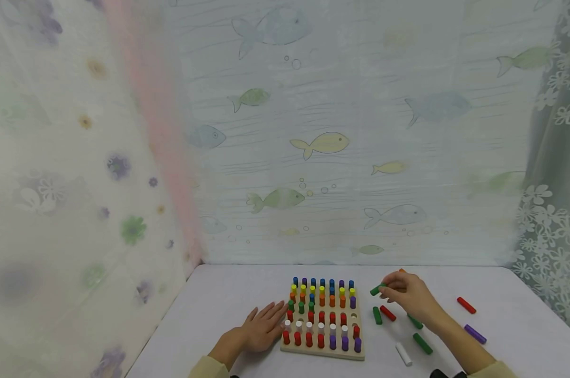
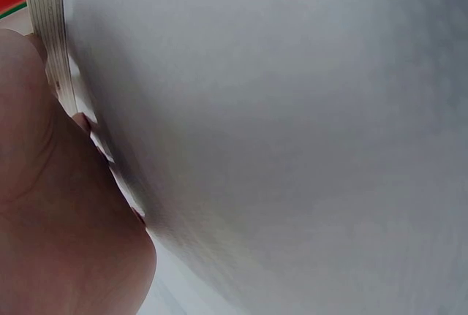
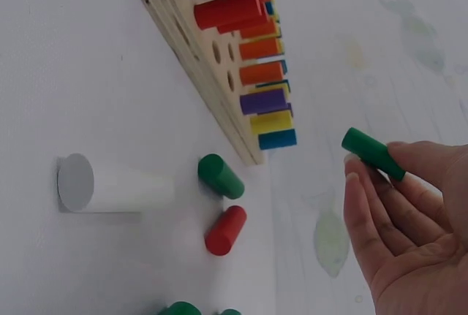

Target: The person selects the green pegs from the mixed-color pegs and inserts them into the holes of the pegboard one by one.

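A pale curtain (image 1: 327, 94) printed with fish hangs behind both grips, well apart from them. A white surface (image 1: 228, 283) spreads beneath and around them. On it, between the 2 grips, lies a wooden pegboard (image 1: 322, 354) filled with rows of coloured pegs, some holes bare.

The left grip (image 1: 266, 326) is released, its fingers extended and touching the pegboard's left edge. The right grip (image 1: 410, 294) is raised over the surface, to the right of the pegboard, grasping a green peg (image 3: 373, 153) between thumb and fingers; that peg is tilted, off the surface, and points toward the pegboard.

Smallest are the other loose pegs, lying about the right grip. Below it and to its left are 1 green peg (image 1: 377, 315) and, just beside that, 1 red peg (image 1: 387, 313). Nearer the person than the grip lie 1 more green peg (image 1: 423, 343) and a white peg (image 1: 403, 354). To the grip's right, a purple peg (image 1: 475, 334) and a second red peg (image 1: 466, 305) lie apart from each other.
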`<state>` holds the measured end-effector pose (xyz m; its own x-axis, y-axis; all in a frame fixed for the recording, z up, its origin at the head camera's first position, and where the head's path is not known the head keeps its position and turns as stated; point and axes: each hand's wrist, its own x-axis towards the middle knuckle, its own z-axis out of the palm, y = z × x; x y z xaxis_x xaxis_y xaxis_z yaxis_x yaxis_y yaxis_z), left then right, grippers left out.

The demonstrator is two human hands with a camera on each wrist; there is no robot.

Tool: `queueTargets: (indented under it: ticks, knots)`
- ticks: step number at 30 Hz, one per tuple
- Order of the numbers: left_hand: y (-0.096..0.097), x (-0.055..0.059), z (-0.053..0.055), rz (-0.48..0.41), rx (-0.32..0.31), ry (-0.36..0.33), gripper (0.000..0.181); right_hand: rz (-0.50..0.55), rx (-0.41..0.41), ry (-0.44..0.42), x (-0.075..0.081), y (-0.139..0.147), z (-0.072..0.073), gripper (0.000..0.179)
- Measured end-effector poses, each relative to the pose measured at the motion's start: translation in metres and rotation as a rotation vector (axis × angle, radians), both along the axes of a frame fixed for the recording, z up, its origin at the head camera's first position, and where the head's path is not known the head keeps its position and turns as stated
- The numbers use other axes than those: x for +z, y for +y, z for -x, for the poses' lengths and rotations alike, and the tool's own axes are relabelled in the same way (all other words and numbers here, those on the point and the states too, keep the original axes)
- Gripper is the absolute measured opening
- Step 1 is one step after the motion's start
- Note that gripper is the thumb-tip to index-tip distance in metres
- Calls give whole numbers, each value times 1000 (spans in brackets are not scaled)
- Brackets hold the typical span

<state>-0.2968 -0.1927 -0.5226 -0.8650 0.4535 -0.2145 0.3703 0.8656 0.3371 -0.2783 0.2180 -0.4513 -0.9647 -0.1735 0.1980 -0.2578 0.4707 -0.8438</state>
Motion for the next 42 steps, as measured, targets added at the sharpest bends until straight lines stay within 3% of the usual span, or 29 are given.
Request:
queueTargets:
  ticks: [5,11,24,34,42]
  knots:
    - [1,3,-1,-1,-7,-4,68,14,8,-8,0,-8,0,20]
    - [4,16,-6,17,-13,-21,67,28,33,1,1,-16,1,19]
    - [7,25,-13,52,-5,-5,63,27,37,11,-3,-30,5,17]
    - [0,6,-2,-8,-16,1,69,24,63,11,-7,-38,6,21]
    - [0,0,0,-8,0,0,67,12,86,32,-11,-45,6,21]
